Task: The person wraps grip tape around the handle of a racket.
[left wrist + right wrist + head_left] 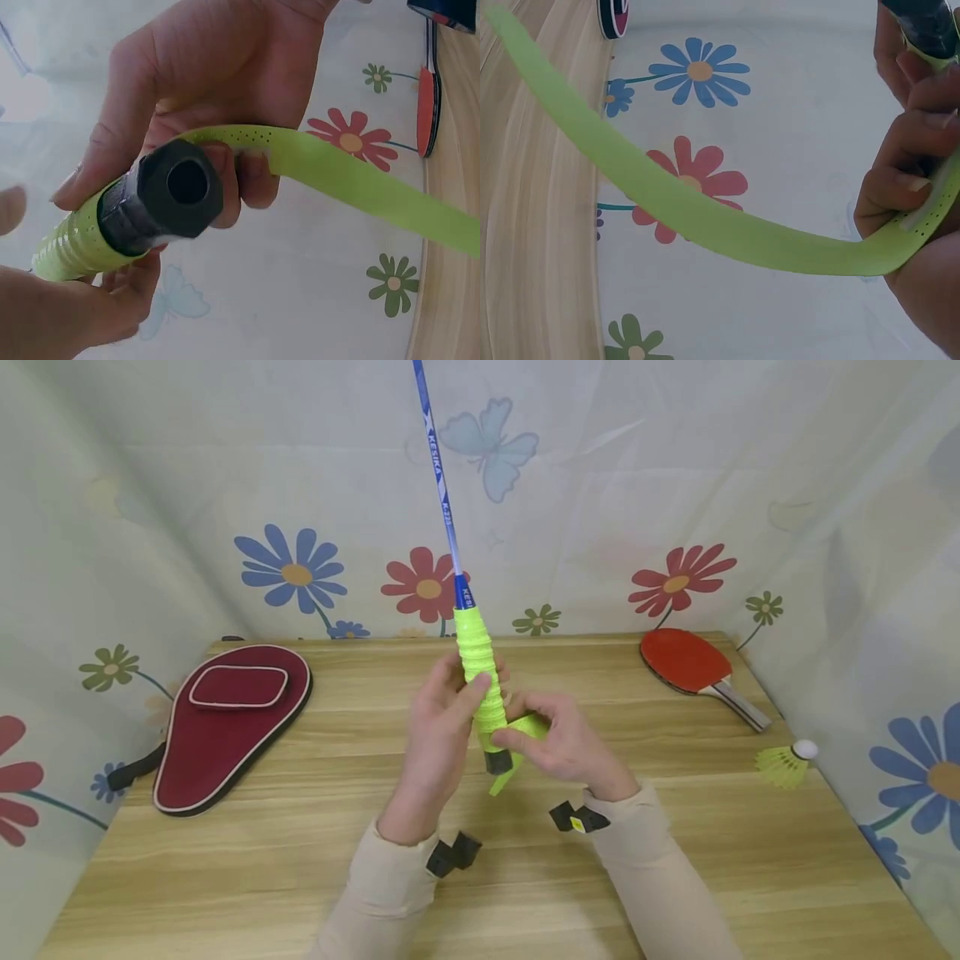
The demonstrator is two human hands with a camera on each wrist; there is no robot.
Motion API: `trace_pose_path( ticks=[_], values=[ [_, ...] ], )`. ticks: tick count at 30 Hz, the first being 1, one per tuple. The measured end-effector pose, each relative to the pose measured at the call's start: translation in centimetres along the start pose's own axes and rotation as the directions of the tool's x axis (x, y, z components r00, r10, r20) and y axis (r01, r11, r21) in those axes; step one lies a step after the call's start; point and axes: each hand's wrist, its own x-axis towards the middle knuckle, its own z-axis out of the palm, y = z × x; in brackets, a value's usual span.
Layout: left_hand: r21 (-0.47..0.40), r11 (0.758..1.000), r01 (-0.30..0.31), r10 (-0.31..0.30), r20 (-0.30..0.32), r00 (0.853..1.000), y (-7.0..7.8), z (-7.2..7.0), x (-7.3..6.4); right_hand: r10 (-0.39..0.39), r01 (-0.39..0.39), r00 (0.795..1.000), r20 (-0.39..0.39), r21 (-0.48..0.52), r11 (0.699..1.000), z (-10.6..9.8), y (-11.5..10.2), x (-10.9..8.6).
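Observation:
A badminton racket with a blue shaft point(437, 460) stands tilted in front of me, its head out of view. Ribbed neon-yellow grip tape point(474, 643) is wound round the handle. My left hand point(438, 718) grips the wound part, thumb along its near side. Close to the butt, my right hand point(566, 739) pinches the tape, its thumb against the handle. The loose tape tail point(682, 210) hangs from the right fingers, with small holes visible near them. In the left wrist view, the dark faceted butt end point(150, 199) is bare.
A maroon paddle case point(225, 735) lies on the wooden table point(300, 877) at left. On the right are a red table tennis paddle point(682, 660) and a yellow shuttlecock point(783, 764). A flower-printed curtain point(585, 527) encloses the table's back and sides.

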Motion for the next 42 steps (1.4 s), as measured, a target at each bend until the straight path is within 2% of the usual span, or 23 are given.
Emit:
trace_pose_path(
  ticks=[4,7,17,24,29,35,42],
  values=[
    [0.192,0.981,-0.015,0.024,-0.043,0.999,-0.1,-0.3,0.2,0.038,-0.038,0.998,-0.046,-0.011,0.999,0.0,-0.1,0.0],
    [0.221,0.975,-0.028,0.046,-0.073,0.996,0.1,-0.5,0.1,0.032,-0.032,0.999,-0.021,0.021,0.999,0.0,-0.2,0.0],
    [0.138,0.990,-0.029,0.042,-0.094,0.995,0.4,-0.7,0.0,-0.004,-0.001,1.000,0.026,0.173,0.985,-0.4,-0.5,-0.1],
    [0.106,0.994,-0.025,0.033,-0.070,0.997,0.5,-0.8,0.0,-0.044,0.037,0.998,0.034,0.200,0.979,-0.3,-0.3,0.0],
    [0.032,0.999,-0.015,0.017,-0.049,0.999,0.5,-0.7,-0.1,-0.079,0.069,0.996,0.034,0.238,0.969,-0.3,0.0,0.0],
    [-0.064,0.998,0.015,-0.017,-0.029,0.999,0.3,-0.6,-0.2,-0.120,0.111,0.992,0.025,0.235,0.966,-0.2,0.3,0.1],
    [-0.116,0.993,0.029,-0.030,-0.005,1.000,0.4,-0.3,-0.5,-0.132,0.121,0.991,0.023,0.260,0.958,-0.2,0.7,0.1]
  ],
)
